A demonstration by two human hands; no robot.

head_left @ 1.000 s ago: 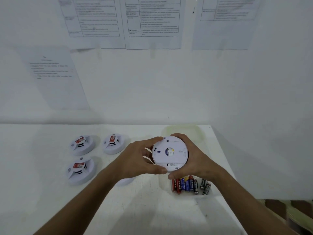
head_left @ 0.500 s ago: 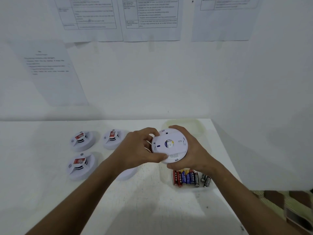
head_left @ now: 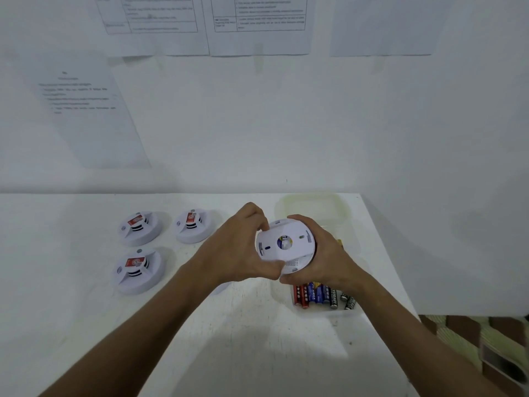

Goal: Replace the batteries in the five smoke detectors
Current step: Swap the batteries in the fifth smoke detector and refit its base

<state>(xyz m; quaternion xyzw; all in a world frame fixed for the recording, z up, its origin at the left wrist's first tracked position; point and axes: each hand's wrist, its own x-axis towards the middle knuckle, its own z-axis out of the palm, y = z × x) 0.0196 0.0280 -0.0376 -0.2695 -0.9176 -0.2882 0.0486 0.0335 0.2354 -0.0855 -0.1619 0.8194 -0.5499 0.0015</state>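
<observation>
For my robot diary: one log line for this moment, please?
hands: left, right hold smoke detector | back up | batteries waiting

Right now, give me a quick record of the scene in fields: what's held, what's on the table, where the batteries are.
held item: smoke detector, back side facing the camera, lifted above the table
left hand: grips the detector's left edge
right hand: cups its right side
detectors lying on table: three in clear view, at left
batteries: row in a clear tray, below the right hand
lid: clear, behind the hands
wall: printed sheets
</observation>
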